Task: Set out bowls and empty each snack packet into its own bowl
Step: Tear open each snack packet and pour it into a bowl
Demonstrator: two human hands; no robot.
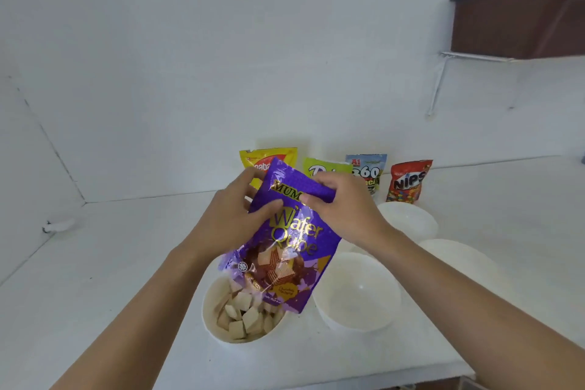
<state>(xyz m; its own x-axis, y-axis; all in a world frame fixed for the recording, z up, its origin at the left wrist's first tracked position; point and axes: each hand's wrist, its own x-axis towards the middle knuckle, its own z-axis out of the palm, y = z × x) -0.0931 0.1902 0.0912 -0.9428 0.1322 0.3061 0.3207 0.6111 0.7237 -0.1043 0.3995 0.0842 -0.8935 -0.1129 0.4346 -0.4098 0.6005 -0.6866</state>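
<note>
Head view is showing left hand (234,218) and right hand (342,209) both pinching the top of one purple packet (294,250) reading "Wafer Qube", hanging over one bowl (209,304) holding wafer cubes (243,313), with at least three empty bowls (357,294) sitting to its right and four standing packets (408,180) lining the back, two reading "360" and "NIPS".

Purple foil among white bowls and bright snack bags

The Wafer Qube packet (285,237) is glossy purple with gold lettering and a brown-and-cream wafer picture low on its front. The wafer cubes (243,317) are pale cream with brown edges. The near bowl (211,298), the middle bowl (357,294), the far bowl (408,218) and the right bowl (459,263) are white, like the table (95,294) and wall (190,73). Behind stand a yellow packet (269,158) with a red logo, a lime-green packet (319,168), a blue packet (368,171) with white numerals, and a red Nips packet (408,180) with white lettering and multicoloured dots. The shelf box (506,25) is dark brown.
</note>
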